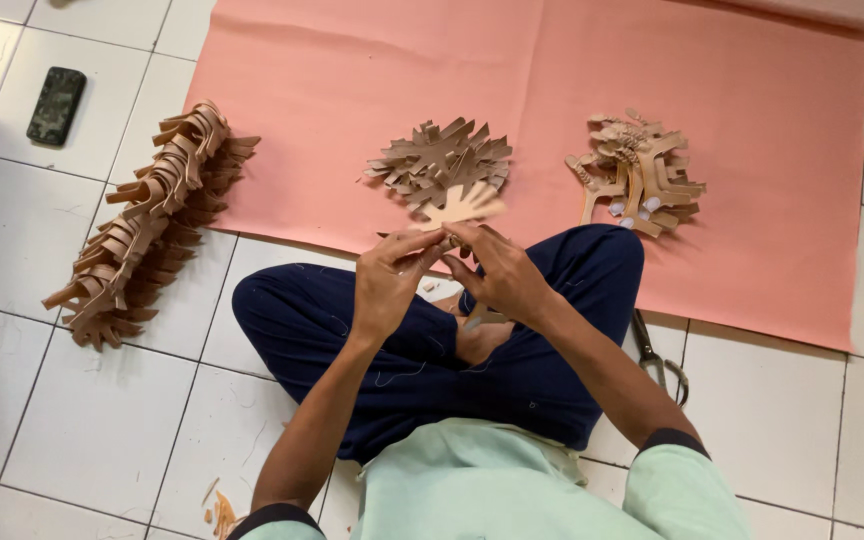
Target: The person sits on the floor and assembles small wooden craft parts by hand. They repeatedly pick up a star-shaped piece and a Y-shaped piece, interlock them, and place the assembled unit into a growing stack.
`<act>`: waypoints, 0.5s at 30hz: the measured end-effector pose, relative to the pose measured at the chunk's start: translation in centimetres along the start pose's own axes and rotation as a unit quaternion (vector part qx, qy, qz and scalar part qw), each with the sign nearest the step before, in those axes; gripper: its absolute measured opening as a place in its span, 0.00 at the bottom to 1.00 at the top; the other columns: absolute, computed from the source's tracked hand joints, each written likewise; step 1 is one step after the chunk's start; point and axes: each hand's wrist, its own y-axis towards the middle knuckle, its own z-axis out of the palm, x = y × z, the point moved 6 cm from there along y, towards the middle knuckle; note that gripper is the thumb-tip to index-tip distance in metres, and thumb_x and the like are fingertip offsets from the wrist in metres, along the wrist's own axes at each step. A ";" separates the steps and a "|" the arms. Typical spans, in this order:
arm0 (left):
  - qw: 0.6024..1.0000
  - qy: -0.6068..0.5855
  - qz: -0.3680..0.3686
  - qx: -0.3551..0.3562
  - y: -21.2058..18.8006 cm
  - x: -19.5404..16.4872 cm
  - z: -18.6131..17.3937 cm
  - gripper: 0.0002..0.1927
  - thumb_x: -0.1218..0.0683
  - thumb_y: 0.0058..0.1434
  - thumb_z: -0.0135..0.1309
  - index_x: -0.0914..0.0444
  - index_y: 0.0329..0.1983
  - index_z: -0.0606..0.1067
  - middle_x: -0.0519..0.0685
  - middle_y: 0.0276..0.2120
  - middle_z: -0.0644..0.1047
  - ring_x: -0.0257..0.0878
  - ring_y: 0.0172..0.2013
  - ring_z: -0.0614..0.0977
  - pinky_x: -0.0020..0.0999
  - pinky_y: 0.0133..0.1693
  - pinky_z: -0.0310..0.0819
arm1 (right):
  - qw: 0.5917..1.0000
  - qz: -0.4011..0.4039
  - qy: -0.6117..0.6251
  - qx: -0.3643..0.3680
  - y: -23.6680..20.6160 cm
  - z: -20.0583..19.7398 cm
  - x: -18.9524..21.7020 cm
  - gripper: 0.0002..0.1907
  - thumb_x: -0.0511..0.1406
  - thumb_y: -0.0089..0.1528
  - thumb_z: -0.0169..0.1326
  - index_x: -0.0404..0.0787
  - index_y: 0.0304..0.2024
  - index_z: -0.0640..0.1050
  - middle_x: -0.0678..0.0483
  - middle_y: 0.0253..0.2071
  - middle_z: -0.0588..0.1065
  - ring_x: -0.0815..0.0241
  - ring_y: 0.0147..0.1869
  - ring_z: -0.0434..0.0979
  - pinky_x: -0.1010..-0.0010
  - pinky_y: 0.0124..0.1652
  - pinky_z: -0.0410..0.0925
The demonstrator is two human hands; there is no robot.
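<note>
The left hand (389,280) and the right hand (497,272) both pinch with their fingertips the lower end of a flat tan leather cut-out with several finger-like strips (463,205), held above the person's crossed legs at the near edge of the pink paper sheet (752,150). Its long axis runs away from the person, and the strips fan out toward a loose heap of similar brown cut-outs (440,160) just beyond it. A long row of folded brown pieces (147,225) lies on the white tiled floor (82,410) to the left, another stack of tan pieces (642,170) lies on the sheet to the right, and grey scissors (657,360) rest beside the right knee.
</note>
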 end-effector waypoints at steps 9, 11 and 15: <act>0.956 -0.243 -0.161 0.016 -0.8 3.9 1.1 0.12 0.58 0.66 0.58 0.68 0.51 0.75 0.49 0.43 0.80 0.34 0.43 0.82 0.29 0.47 0.79 | 0.998 0.013 -0.015 -0.056 -0.3 0.0 0.6 0.18 0.32 0.64 0.64 0.39 0.56 0.76 0.50 0.46 0.79 0.60 0.39 0.83 0.72 0.38 0.78; 0.949 -0.284 -0.133 0.024 -0.7 3.8 1.2 0.11 0.59 0.68 0.58 0.68 0.49 0.74 0.50 0.42 0.79 0.35 0.43 0.82 0.30 0.48 0.79 | 0.998 0.037 0.010 -0.049 -0.4 0.0 0.4 0.18 0.32 0.63 0.64 0.39 0.54 0.76 0.51 0.46 0.80 0.60 0.39 0.83 0.72 0.37 0.77; 0.993 -0.117 0.005 0.008 -0.8 2.6 1.3 0.09 0.60 0.70 0.57 0.66 0.44 0.68 0.47 0.40 0.76 0.33 0.45 0.79 0.27 0.50 0.76 | 0.998 0.049 -0.009 -0.032 0.0 -0.1 0.7 0.21 0.30 0.57 0.66 0.39 0.53 0.78 0.51 0.43 0.80 0.58 0.37 0.82 0.70 0.36 0.77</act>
